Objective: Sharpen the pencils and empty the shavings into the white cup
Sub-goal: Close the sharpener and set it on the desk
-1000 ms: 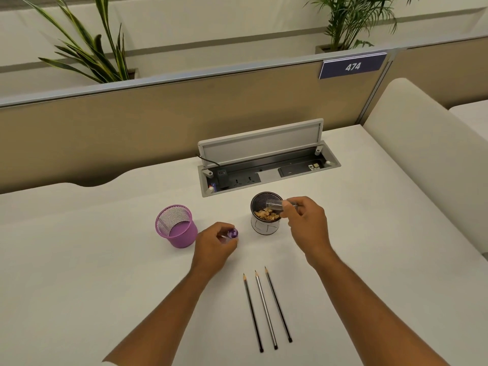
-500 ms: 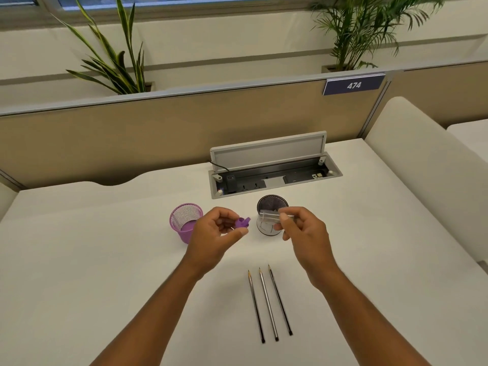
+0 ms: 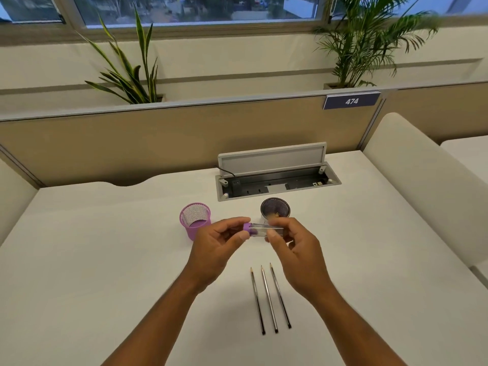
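Note:
Three sharpened pencils (image 3: 270, 297) lie side by side on the white desk (image 3: 105, 260), tips pointing away from me. My left hand (image 3: 219, 247) pinches the purple sharpener head (image 3: 247, 227). My right hand (image 3: 293, 247) grips the clear shavings case (image 3: 264, 230). The purple head sits against the case's left end, held above the desk. Behind my right hand stands the white cup (image 3: 275, 208), dark inside, with a few shavings visible at its near rim.
A purple mesh pencil holder (image 3: 196, 220) stands left of the cup. An open cable box (image 3: 277, 180) with a raised lid sits farther back. A beige partition (image 3: 158, 141) borders the desk's far side and a padded divider (image 3: 422, 194) its right.
My right hand drew the clear case back from over the cup. My left hand lifted the purple head off the desk and brought it against the case. The camera tilted up.

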A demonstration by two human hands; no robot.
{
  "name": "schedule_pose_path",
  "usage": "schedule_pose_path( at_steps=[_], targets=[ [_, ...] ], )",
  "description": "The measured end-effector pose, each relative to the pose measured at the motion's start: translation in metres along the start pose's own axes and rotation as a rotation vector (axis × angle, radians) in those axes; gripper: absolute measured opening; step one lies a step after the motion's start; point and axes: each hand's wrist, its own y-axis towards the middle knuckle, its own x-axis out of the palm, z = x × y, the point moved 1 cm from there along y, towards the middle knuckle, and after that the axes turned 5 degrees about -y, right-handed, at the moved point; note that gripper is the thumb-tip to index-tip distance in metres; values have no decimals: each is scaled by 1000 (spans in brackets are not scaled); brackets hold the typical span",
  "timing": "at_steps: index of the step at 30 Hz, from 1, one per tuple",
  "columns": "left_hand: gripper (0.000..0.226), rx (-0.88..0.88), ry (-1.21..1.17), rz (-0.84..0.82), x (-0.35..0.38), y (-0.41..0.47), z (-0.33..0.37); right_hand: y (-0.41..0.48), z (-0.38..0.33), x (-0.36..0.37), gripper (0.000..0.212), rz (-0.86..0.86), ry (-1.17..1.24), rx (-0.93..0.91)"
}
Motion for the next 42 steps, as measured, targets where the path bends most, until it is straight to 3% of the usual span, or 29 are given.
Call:
schedule_pose_path(
  at_steps=[14,24,30,32,36,39,42],
  targets=[
    [25,20,-107,102,-3,-19,9,-19,-17,2,27,35,-108,-141],
    [17,32,-113,143,0,-25,10,-23,-17,11,30,148,-181,-414],
    [18,51,-131,148,2,-23,8,-23,-16,12,27,190,-257,-458],
    [18,64,-129,164,2,-23,8,-22,-18,12,28,158,-216,-423],
    [21,102,-59,187,0,-22,2,-23,-18,17,20,34,-58,-178],
    [39,124,163,65,0,-24,-6,-21,-17,20,26,20,46,-3],
    [71,99,372,-87,3,-29,-12,-18,-16,25,33,24,89,116]
  ],
)
